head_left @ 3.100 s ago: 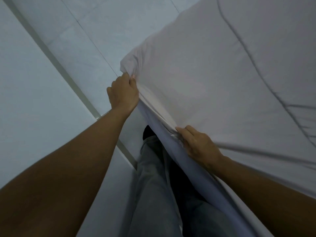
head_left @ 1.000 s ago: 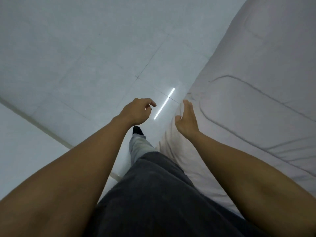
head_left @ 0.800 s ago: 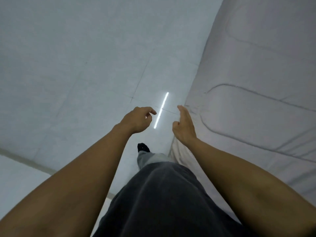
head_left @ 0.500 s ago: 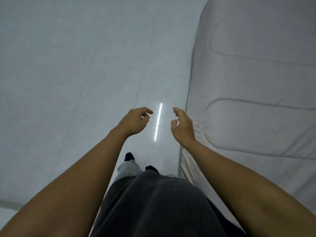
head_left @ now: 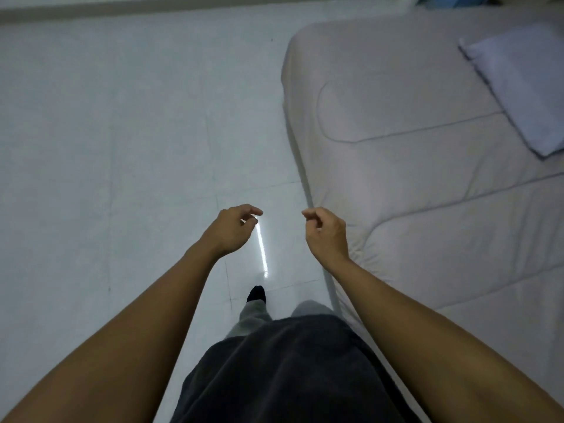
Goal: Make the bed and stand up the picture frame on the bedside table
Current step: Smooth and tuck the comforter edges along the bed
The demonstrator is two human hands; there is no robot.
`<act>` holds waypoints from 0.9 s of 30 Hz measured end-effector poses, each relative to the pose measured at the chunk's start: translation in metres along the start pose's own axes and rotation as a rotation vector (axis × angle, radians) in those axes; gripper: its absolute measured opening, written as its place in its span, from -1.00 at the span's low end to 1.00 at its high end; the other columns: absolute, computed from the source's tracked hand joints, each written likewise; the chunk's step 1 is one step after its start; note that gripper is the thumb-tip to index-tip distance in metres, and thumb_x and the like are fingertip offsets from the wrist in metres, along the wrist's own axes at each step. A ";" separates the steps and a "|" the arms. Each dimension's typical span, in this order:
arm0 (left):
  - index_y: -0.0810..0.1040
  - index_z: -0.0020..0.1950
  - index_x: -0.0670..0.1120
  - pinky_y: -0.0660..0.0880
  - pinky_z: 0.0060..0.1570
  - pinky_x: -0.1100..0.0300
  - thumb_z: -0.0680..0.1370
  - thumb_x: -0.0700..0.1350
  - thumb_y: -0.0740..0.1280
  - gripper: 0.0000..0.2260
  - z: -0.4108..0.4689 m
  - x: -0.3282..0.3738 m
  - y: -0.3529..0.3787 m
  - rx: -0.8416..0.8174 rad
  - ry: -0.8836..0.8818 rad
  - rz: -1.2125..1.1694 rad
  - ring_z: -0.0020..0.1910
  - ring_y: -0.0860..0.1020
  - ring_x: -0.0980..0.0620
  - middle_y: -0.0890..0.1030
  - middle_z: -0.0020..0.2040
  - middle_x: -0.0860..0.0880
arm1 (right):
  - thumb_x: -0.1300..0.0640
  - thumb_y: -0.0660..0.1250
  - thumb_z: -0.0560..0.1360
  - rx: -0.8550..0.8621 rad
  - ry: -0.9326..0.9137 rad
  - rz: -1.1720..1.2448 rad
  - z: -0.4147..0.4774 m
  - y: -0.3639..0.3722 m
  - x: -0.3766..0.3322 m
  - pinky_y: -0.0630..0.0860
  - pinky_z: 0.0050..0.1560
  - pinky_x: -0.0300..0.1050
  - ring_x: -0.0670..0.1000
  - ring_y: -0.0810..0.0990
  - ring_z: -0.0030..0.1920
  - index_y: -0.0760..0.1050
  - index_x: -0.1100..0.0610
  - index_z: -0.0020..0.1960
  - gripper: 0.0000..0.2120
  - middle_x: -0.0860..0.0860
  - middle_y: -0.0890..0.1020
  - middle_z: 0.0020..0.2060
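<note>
The bed [head_left: 412,166] fills the right side, covered by a smooth pale quilted cover with curved stitch lines. A light pillow [head_left: 525,83] lies on it at the upper right. My left hand [head_left: 233,230] hovers over the floor, fingers loosely curled and holding nothing. My right hand [head_left: 326,233] hangs beside the bed's left edge, fingers curled inward, empty and not touching the cover. No picture frame or bedside table shows.
Pale tiled floor [head_left: 122,148] stretches to the left, with a bright streak of reflected light [head_left: 262,248] between my hands. A wall base runs along the top edge. My dark shirt, grey trousers and a black sock [head_left: 256,293] are below.
Both hands let go of the cover's edge and came off the bed. I have walked along the bedside, and the view has lifted so that the bed's far corner and the pillow appear.
</note>
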State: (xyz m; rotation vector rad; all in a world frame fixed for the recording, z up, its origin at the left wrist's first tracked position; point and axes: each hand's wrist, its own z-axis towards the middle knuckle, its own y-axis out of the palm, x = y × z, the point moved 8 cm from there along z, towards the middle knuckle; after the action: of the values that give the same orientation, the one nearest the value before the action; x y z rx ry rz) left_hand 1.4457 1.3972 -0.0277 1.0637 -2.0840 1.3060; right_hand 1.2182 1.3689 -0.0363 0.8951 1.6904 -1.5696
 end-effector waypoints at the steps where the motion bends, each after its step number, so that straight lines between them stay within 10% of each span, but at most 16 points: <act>1: 0.57 0.25 0.10 0.52 0.00 0.17 0.62 -0.07 0.20 -0.74 0.016 0.009 -0.012 -0.001 0.022 -0.006 0.08 0.57 0.12 0.62 0.15 0.07 | 0.30 0.23 0.56 0.029 0.017 0.006 0.014 0.002 -0.006 0.56 0.03 -0.28 -0.12 0.63 0.00 0.65 0.14 0.08 -0.75 -0.10 0.67 -0.03; 18: 0.58 0.22 0.07 0.51 -0.07 0.26 0.64 -0.10 0.20 -0.76 0.342 0.109 -0.140 -0.102 0.108 0.060 0.02 0.60 0.13 0.65 0.09 0.06 | 0.25 0.27 0.53 0.203 0.320 0.172 0.327 0.025 -0.016 0.49 -0.21 -0.50 -0.13 0.64 -0.16 0.68 0.12 0.02 -0.79 -0.03 0.70 -0.14; 27: 0.55 0.28 0.06 0.46 -0.01 0.22 0.64 0.19 0.11 -0.64 0.521 0.163 -0.222 -0.143 0.093 -0.020 0.04 0.61 0.09 0.65 0.09 0.08 | 0.19 0.35 0.50 0.243 0.305 0.177 0.530 0.053 -0.063 0.47 -0.14 -0.52 -0.18 0.62 -0.15 0.66 0.12 0.05 -0.84 -0.05 0.69 -0.13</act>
State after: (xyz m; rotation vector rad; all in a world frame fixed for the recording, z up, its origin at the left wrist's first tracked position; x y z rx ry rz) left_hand 1.5372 0.8155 -0.0232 0.9423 -2.0585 1.1550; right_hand 1.3035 0.8398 -0.0485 1.4304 1.5866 -1.6008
